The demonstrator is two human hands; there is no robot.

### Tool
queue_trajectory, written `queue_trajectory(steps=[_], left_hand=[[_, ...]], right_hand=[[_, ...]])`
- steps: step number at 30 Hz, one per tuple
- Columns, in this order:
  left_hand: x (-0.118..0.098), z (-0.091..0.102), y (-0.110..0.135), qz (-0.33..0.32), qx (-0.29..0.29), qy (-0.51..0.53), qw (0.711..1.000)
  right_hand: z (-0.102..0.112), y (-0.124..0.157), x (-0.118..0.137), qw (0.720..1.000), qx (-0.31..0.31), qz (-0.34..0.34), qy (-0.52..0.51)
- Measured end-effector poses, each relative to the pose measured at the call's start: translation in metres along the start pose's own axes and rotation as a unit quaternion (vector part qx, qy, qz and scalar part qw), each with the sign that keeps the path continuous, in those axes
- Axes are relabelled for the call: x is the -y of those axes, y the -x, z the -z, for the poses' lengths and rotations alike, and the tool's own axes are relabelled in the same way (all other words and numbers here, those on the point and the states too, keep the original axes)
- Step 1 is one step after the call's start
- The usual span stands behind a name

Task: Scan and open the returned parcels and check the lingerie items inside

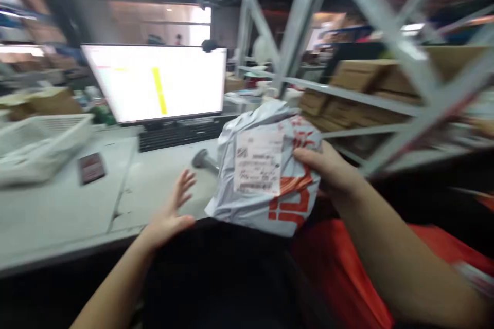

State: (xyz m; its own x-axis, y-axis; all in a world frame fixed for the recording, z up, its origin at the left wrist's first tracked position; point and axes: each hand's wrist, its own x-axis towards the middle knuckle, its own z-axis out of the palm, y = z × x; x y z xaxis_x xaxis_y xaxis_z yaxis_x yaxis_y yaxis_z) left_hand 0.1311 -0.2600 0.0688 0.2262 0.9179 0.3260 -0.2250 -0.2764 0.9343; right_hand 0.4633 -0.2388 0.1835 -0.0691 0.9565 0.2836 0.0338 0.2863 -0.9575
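A grey-white plastic mailer bag (247,211) with red-orange print hangs over the table's front edge, its face tilted toward me. On its front sits a white shipping label (258,162) with barcodes and small print too blurred to read. My right hand (326,164) grips the mailer's right side, thumb on the front and the other fingers hidden behind. My left hand (173,216) is apart from the bag, to its left, with fingers spread and nothing in it. Just behind the mailer's left edge, a grey stand-like object (203,158) is partly covered.
A bright monitor (165,82) stands behind a black keyboard (181,132) on the white table (154,175). Left are a white plastic basket (42,144) and a dark red card-like item (91,168). Metal shelving with cardboard boxes (358,74) rises at right; red material (339,267) lies below.
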Motion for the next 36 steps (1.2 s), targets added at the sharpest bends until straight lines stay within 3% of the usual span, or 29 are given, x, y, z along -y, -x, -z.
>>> queue_trajectory(steps=[3, 5, 6, 9, 11, 13, 15, 18, 21, 23, 28, 33, 36], left_hand=[[-0.008, 0.019, 0.025, -0.005, -0.112, 0.013, 0.994], [-0.007, 0.030, 0.030, -0.003, -0.219, 0.038, 0.975], [-0.007, 0.036, 0.032, -0.001, -0.264, 0.055, 0.963], [-0.011, 0.063, 0.032, -0.018, -0.375, 0.114, 0.920], [-0.016, 0.083, 0.020, -0.050, -0.440, 0.136, 0.886], [-0.018, 0.103, -0.004, -0.086, -0.475, 0.139, 0.865], [-0.014, 0.119, -0.037, -0.117, -0.482, 0.126, 0.859], [0.002, 0.136, -0.080, -0.144, -0.478, 0.074, 0.864], [0.022, 0.146, -0.097, -0.138, -0.464, 0.019, 0.875], [0.032, 0.150, -0.095, -0.142, -0.446, -0.003, 0.884], [0.043, 0.156, -0.089, -0.136, -0.449, -0.061, 0.881], [0.047, 0.156, -0.091, -0.139, -0.438, -0.114, 0.881], [0.044, 0.152, -0.090, -0.147, -0.433, -0.106, 0.883]], right_hand=[[-0.104, -0.025, -0.028, 0.989, 0.144, -0.007, 0.011], [-0.144, -0.036, -0.039, 0.975, 0.212, 0.042, 0.051], [-0.154, -0.042, -0.045, 0.966, 0.228, 0.083, 0.093], [-0.147, -0.064, -0.068, 0.922, 0.176, 0.189, 0.290], [-0.129, -0.077, -0.091, 0.894, 0.141, 0.149, 0.399], [-0.111, -0.086, -0.114, 0.883, 0.174, 0.043, 0.433], [-0.101, -0.092, -0.130, 0.888, 0.216, -0.037, 0.405], [-0.100, -0.099, -0.138, 0.917, 0.236, -0.134, 0.294], [-0.112, -0.109, -0.138, 0.923, 0.250, -0.266, 0.122], [-0.122, -0.117, -0.138, 0.918, 0.251, -0.304, 0.042], [-0.145, -0.120, -0.127, 0.931, 0.266, -0.248, -0.013], [-0.162, -0.090, -0.096, 0.926, 0.338, -0.163, -0.050], [-0.170, -0.071, -0.083, 0.930, 0.342, -0.123, -0.057]])
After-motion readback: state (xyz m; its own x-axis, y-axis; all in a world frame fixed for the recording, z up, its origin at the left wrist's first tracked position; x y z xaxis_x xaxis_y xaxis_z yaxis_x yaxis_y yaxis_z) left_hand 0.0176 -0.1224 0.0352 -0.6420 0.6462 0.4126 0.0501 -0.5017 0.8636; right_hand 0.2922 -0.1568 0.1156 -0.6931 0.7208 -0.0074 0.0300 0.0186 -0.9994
